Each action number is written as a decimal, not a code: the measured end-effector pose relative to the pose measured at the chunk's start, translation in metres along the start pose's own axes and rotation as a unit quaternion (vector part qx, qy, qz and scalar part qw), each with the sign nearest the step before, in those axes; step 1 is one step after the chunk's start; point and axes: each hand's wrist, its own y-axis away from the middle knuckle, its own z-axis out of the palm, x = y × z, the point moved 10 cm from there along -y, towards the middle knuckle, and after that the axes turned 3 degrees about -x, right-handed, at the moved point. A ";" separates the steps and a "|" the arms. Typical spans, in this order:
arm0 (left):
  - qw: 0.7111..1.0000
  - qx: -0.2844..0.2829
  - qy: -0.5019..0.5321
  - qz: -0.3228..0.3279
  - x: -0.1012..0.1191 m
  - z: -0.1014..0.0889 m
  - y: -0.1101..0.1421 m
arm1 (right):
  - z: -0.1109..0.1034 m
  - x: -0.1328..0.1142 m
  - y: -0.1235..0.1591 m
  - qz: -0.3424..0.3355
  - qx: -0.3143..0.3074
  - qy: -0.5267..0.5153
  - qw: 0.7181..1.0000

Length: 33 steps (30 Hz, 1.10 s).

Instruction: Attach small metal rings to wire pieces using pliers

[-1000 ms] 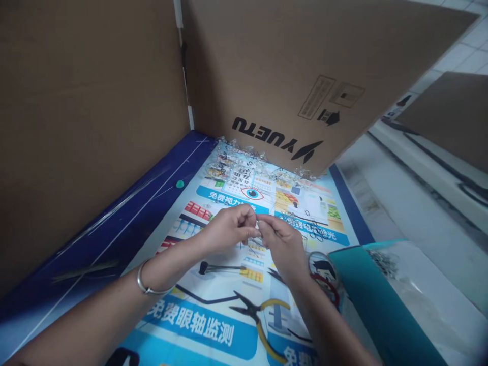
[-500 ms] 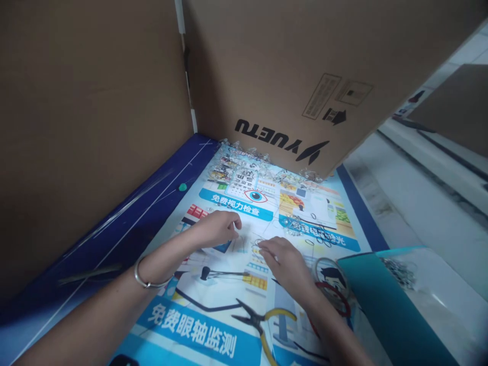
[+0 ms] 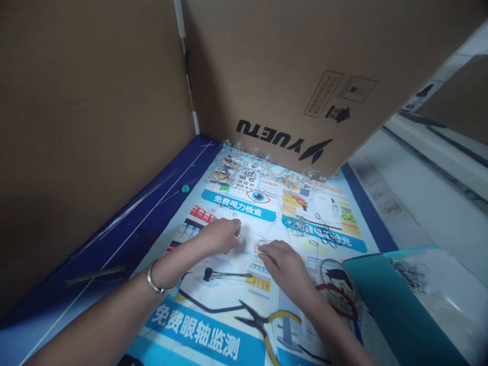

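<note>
While the left hand (image 3: pixel 221 238) and the right hand (image 3: pixel 285 265) were held apart above the printed sheet (image 3: pixel 249 346) on the table, the work seemed to be somewhere in its middle. The left hand had its fingers curled inward, just beside some thin wire pieces (image 3: pixel 243 245); whether it pinched one of them, I could not tell. The right hand had its thumb and forefinger close together, next to small looped wires (image 3: pixel 257 245), and here also a grip could not be confirmed (the pieces were too fine for it).

As to what was done, many clear, bead-like pieces (image 3: pixel 251 153) lay in a loose band near the foot of the cardboard panel (image 3: pixel 274 66), and a smaller clear cluster (image 3: pixel 296 225) lay beyond the right hand. These looked to me like prepared items, but this was only a judgement. Beside that cluster were dark rings (image 3: pixel 330 236), separate from it.

As to what was left, a heap of metal pieces (image 3: pixel 409 273) lay in the teal box (image 3: pixel 396 310) to the right, so the supply seemed not used up. Yellow-handled pliers (image 3: pixel 260 321) rested with parted handles, and neither hand touched them.
</note>
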 end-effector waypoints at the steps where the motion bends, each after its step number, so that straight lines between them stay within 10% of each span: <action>1: 1.000 0.007 -0.010 -0.002 0.000 0.000 0.000 | 0.001 -0.001 0.000 -0.001 0.000 -0.001 1.000; 33: 0.990 -0.047 -0.090 0.101 0.008 0.003 0.003 | 0.011 -0.030 0.007 -0.138 0.051 0.078 0.986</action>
